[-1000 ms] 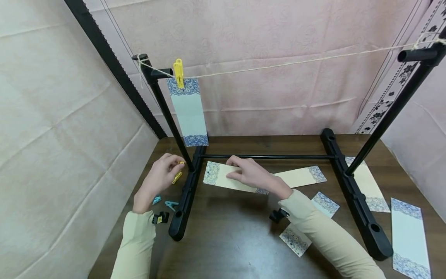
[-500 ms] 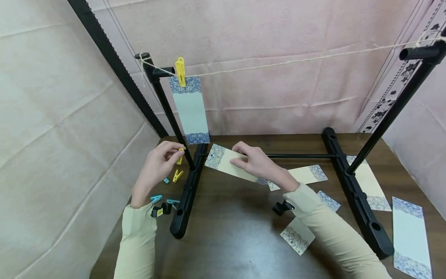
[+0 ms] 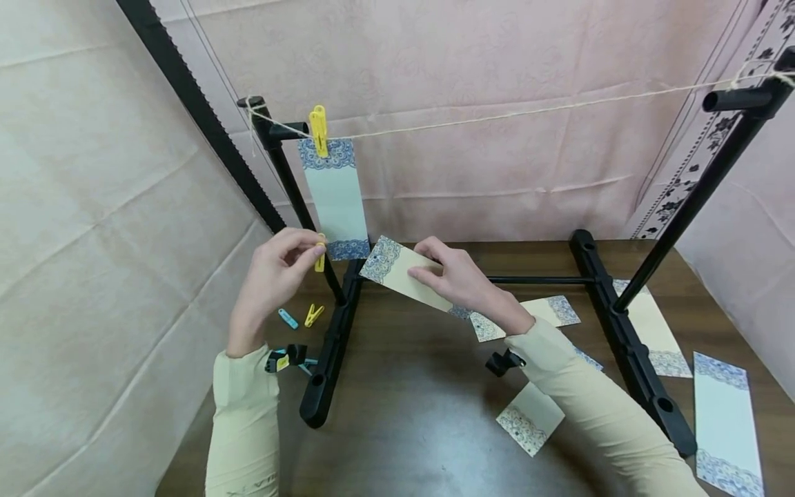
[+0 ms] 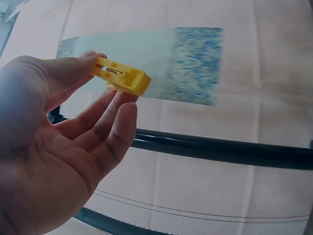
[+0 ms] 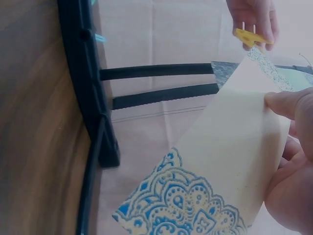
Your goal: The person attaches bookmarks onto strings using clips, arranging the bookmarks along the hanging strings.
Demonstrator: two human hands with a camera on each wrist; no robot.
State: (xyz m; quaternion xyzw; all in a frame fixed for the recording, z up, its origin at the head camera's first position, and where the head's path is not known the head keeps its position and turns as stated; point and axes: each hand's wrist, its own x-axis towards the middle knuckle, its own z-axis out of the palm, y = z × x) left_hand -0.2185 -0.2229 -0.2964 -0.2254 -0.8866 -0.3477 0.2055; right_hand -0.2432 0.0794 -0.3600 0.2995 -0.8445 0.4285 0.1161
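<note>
My left hand point(image 3: 270, 276) pinches a yellow clothespin point(image 4: 122, 77) between thumb and fingers, in front of the rack's left post. In my right hand point(image 3: 462, 276) is a cream paper card point(image 3: 410, 275) with blue lace patterns at both ends. Thumb and fingers grip it by its long edge, and it tilts with its left end higher, above the table. A pale blue card point(image 3: 335, 197) hangs from the string point(image 3: 497, 117) under another yellow clothespin point(image 3: 319, 131), just above and right of my left hand.
A black rack point(image 3: 695, 186) bears the string. On the wooden table point(image 3: 397, 428) lie a yellow clothespin point(image 3: 314, 315) and a blue one point(image 3: 288, 318) at left. At right lie several cards, including a pale blue one point(image 3: 728, 417) and a cream one point(image 3: 658, 331).
Both hands have risen. My left hand has lifted the yellow clothespin away from the others on the table; my right has raised the cream card off the table, tilting its left end up.
</note>
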